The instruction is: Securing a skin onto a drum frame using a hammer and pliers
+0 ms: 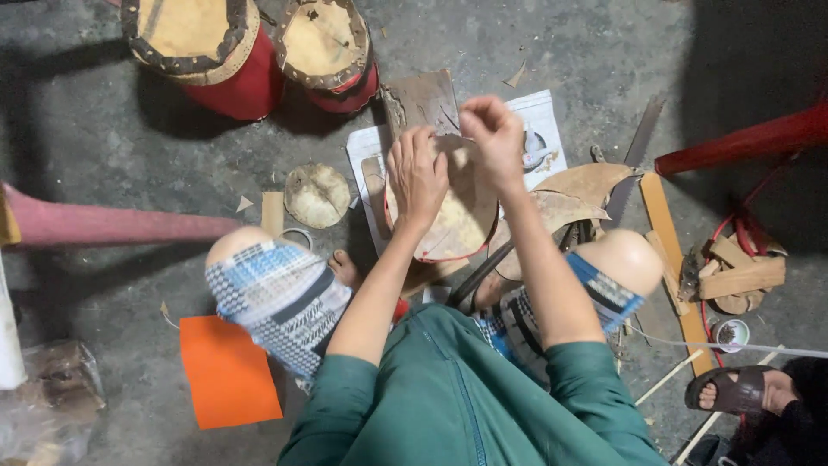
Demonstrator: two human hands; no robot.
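While the person sits low over the grey concrete floor (pixel 112 129) with knees apart, both hands work on a round, pale yellowish hide disc with a thin red rim (pixel 448 226), which sits between the knees just in front of the body, over a white printed sheet (pixel 543 116) and a dark worn wooden board (pixel 423 99). The left hand (pixel 417 177) lies flat on the disc's upper part, fingers spread a little and pressing down. The right hand (pixel 493 134) hovers just above the disc's far edge with fingers curled into a narrow pinch; what it grips is too small to make out (possibly a strip of the hide's edge). The disc looks light and stiff like dried skin, likely to crease or tear if bent sharply, so the firmer rim seems the safest place to hold it, with a flat palm steadying the middle. Two red-bodied drums with yellowish skin heads and dark studded bands (pixel 250 47) stand at the far side, a smaller round hide scrap (pixel 317 195) lies to the left, a flat orange sheet (pixel 226 371) lies by the left knee, and rough wooden offcuts (pixel 740 276) are piled to the right, near another person's sandalled foot (pixel 737 390).
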